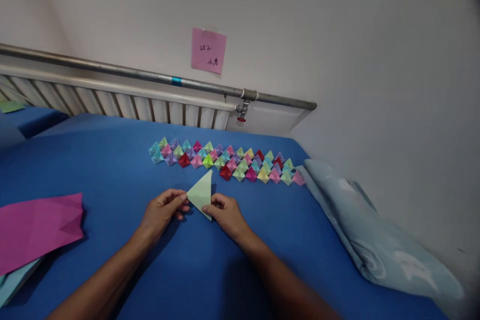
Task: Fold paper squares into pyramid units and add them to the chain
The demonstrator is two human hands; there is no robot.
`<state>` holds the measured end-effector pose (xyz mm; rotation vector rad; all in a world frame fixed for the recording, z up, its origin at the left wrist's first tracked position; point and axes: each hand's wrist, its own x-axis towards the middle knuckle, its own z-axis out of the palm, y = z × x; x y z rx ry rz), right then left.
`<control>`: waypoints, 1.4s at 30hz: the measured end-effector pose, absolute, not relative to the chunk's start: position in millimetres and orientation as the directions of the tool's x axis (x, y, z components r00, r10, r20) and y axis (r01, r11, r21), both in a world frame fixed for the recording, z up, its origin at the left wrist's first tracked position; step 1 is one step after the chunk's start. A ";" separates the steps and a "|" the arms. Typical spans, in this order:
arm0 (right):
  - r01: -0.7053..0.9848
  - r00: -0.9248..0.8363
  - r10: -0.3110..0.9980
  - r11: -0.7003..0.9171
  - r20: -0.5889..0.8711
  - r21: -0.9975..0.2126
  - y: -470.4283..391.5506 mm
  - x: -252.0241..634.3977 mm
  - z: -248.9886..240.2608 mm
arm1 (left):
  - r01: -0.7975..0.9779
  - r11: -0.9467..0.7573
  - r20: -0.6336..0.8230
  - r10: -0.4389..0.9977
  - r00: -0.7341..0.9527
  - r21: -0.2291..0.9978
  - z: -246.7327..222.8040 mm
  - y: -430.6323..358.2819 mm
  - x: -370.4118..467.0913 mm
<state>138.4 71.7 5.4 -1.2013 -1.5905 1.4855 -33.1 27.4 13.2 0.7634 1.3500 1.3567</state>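
A pale green sheet of paper [202,194], folded into a triangle, is held up between my two hands over the blue surface. Its left corner is pinched between the thumb and fingers of my left hand [167,208]. My right hand [227,214] grips the right, upright edge near its lower end, thumb in front. Just beyond the paper lie rows of small folded paper pieces [240,165] in pink, green, purple, blue, red and yellow, set close together.
Magenta paper [41,230] lies on a light blue stack [18,280] at the left. A folded grey-blue cloth [367,230] rests along the right edge. Behind the blue surface [112,160] stand a white radiator [142,106] and a metal pipe [131,72]. A pink note [208,50] is taped to the wall.
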 end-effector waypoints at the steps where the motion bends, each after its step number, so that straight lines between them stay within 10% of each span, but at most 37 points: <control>1: 0.196 -0.379 0.916 -0.056 -0.128 -0.979 71.6 139.5 4.8 | -0.223 0.171 -0.226 0.941 -0.251 0.960 12.9 28.1 -33.2; 18: -0.063 -0.220 0.970 0.096 0.107 -0.993 66.4 142.1 24.4 | -0.564 0.346 -0.399 0.916 0.032 0.749 8.8 27.2 -37.3; 42: -0.147 -0.370 0.913 -0.241 -0.173 -0.959 64.3 135.2 24.3 | -0.502 0.427 -0.435 0.894 0.109 0.752 11.8 20.6 -25.4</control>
